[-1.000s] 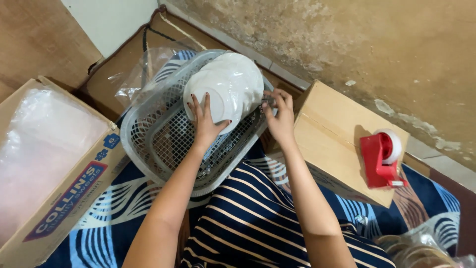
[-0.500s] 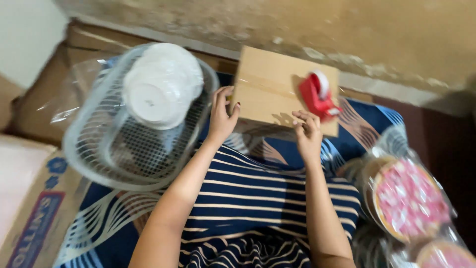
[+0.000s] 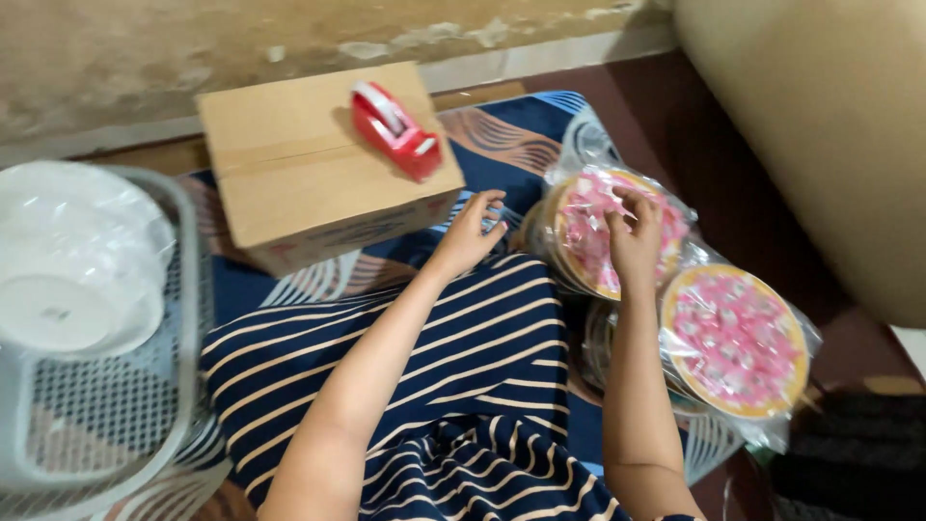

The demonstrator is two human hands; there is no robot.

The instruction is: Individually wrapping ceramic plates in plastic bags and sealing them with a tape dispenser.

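We look down over our lap, striped dark cloth across the knees, both bare arms reaching forward and to the right. Our right hand (image 3: 635, 236) rests on the upper wrapped plate (image 3: 603, 232), a round pink-patterned plate with a tan rim sealed in clear plastic; the fingers are curled together and seem to pinch the wrap at its top, though we cannot tell how firm the hold is. Our left hand (image 3: 470, 232) hovers just beside that plate's left edge, fingers spread apart and clamped on nothing. The plate leans tilted against others of its kind, likely so the plastic can be caught from above. A second wrapped plate (image 3: 735, 340) lies just below and to the right, overlapping the stack, with crumpled plastic around it. Ahead sits a taped cardboard box (image 3: 299, 164) bearing a red tape dispenser (image 3: 395, 130); it stands near our left hand but apart from it. Far left, a white mesh basket (image 3: 106, 425) holds white bowls (image 3: 77, 260) under plastic, well apart. A large beige bulk (image 3: 830, 125) crowds the right side, leaving the plates little room there. A blue patterned mat (image 3: 511, 135) covers the floor.
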